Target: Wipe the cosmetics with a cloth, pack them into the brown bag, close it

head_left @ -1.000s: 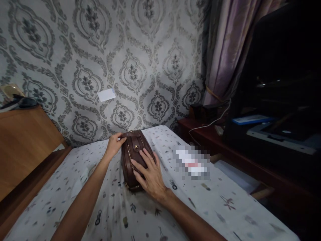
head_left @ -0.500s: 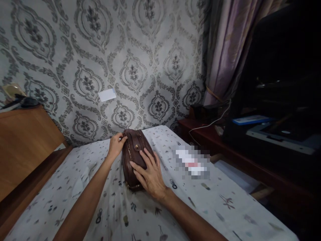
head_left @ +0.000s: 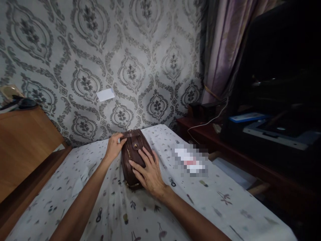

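Note:
A dark brown leather bag (head_left: 135, 157) with gold-toned zips and a round stud lies on the white patterned bed sheet (head_left: 112, 214). At the bag's far left corner, my left hand (head_left: 115, 145) has its thumb and fingers pinched together; what exactly lies between them is too small to tell. My right hand (head_left: 150, 172) rests flat with spread fingers on the bag's right side, near the stud.
Right of the bag lies a blurred white and red item (head_left: 190, 161). A wooden headboard (head_left: 27, 144) stands at the left, a patterned wall behind. On the right are a dark red table (head_left: 205, 129), a white cable and a blue-edged box (head_left: 248, 117).
The whole view has shifted slightly. Both hands remain in nearly the same places on the bag, the left one still at its far corner.

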`<state>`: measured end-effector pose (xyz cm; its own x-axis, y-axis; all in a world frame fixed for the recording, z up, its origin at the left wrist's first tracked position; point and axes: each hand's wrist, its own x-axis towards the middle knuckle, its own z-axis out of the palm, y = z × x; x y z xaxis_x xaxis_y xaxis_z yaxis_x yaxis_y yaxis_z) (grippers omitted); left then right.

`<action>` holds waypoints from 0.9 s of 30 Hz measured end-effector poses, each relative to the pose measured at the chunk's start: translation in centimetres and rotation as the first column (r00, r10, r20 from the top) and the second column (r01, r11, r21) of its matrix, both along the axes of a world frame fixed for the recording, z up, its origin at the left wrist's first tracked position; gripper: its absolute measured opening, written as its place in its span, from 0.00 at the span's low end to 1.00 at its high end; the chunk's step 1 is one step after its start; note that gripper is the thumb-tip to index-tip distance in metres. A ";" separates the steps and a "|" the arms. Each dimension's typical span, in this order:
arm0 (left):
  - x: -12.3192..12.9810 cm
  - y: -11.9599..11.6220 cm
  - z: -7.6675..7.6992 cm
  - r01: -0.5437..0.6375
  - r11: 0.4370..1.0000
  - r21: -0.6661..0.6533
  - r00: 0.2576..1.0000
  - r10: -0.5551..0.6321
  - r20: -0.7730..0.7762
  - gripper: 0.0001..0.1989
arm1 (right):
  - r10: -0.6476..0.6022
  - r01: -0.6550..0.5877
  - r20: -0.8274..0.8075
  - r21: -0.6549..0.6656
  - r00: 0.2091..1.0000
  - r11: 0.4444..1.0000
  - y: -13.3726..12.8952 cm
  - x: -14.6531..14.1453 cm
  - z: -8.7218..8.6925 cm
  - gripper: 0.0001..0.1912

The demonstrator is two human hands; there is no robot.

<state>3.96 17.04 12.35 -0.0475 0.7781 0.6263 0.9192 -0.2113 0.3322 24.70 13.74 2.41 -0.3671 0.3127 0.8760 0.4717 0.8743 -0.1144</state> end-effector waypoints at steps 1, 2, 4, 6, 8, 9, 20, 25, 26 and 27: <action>0.1 -0.3 0.1 0.009 1.000 -0.002 1.000 -0.009 -0.009 0.05 | 0.000 0.000 0.001 -0.001 1.000 1.000 0.0 0.0 0.0 0.19; 0.2 -0.6 0.1 0.019 1.000 -0.009 1.000 -0.020 -0.011 0.05 | 0.001 -0.001 0.002 0.000 1.000 1.000 0.0 0.0 0.0 0.19; 0.4 -1.1 0.2 0.041 0.999 -0.029 0.999 -0.041 -0.006 0.06 | 0.006 -0.006 -0.004 0.001 1.000 1.000 0.0 0.0 0.0 0.19; 0.6 -1.6 0.2 0.061 0.998 -0.036 0.998 -0.061 -0.003 0.05 | 0.012 -0.012 -0.011 0.005 1.000 1.000 0.0 0.0 0.0 0.19; 0.7 -2.0 0.3 0.065 0.997 -0.030 0.998 -0.065 -0.014 0.05 | 0.009 -0.009 -0.011 0.003 1.000 1.000 0.0 0.0 0.0 0.19; 0.8 -2.1 0.4 0.058 0.998 -0.032 0.998 -0.059 -0.021 0.04 | 0.006 -0.006 -0.010 0.001 1.000 1.000 0.0 0.0 0.0 0.19; 4.3 0.1 1.7 0.105 0.993 -0.058 0.985 -0.112 -0.130 0.13 | 0.006 -0.009 -0.045 -0.072 0.999 0.997 -0.2 -0.2 -0.3 0.34; 5.6 2.2 2.4 0.082 0.989 -0.123 0.982 -0.102 -0.161 0.08 | 0.051 -0.056 -0.064 -0.078 0.997 0.995 -0.2 0.0 -0.5 0.32; 5.6 2.5 2.5 0.066 0.988 -0.139 0.985 -0.087 -0.152 0.08 | 0.048 -0.053 -0.057 -0.076 0.997 0.996 -0.2 0.0 -0.5 0.30; 5.6 2.7 2.6 0.046 0.987 -0.153 0.988 -0.068 -0.141 0.09 | 0.042 -0.045 -0.049 -0.073 0.998 0.996 -0.2 0.0 -0.5 0.29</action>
